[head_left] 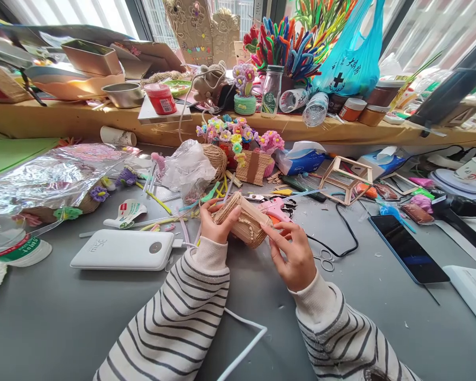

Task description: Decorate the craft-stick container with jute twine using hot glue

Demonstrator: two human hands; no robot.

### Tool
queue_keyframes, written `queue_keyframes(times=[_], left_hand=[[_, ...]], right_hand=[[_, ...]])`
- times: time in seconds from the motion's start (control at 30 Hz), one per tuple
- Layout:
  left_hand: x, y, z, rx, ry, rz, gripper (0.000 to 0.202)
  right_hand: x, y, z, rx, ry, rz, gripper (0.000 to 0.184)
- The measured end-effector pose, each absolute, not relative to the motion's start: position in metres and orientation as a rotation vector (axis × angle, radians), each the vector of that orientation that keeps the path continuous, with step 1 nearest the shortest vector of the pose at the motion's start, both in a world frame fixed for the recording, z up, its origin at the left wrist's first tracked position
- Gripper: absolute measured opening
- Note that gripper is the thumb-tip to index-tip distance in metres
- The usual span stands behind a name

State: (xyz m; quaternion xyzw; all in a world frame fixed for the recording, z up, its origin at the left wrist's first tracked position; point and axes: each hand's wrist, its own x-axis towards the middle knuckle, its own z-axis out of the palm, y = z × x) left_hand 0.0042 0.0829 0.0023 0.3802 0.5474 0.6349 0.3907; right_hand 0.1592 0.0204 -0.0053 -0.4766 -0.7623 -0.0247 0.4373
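Note:
A small tan box of ribbed, corrugated-looking cardboard (257,218) is held tilted above the grey table. On its near side runs a curved line of pale braided trim (246,228). My left hand (218,225) is closed around the box's left end, thumb on the near face and fingers behind. At the right end, my right hand (291,254) has its fingertips pinched at the box's corner. Whether a small piece lies between those fingertips is hidden. Just behind the box lies a pink glue gun (276,207), with small scissors (324,260) right of my right hand.
A white power bank (122,250) with a white cable lies left. To the right are a phone (406,248), a black cord (351,248) and a wooden stick frame (347,180). Twine, pipe-cleaner flowers (236,132) and craft scraps crowd the back, below a loaded ledge (206,127).

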Motion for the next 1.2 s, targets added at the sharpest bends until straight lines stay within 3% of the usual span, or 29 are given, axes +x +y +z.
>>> queue_keyframes(times=[0.87,1.2], left_hand=[[0.001,0.082,-0.001,1.090,1.264,1.570,0.064],[0.004,0.075,0.003,1.472,1.305,1.863,0.067]], right_hand=[[0.159,0.018,0.001,-1.044,-1.953,-0.123,0.040],[0.153,0.019,-0.010,-1.203,-2.050,-0.088,0.044]])
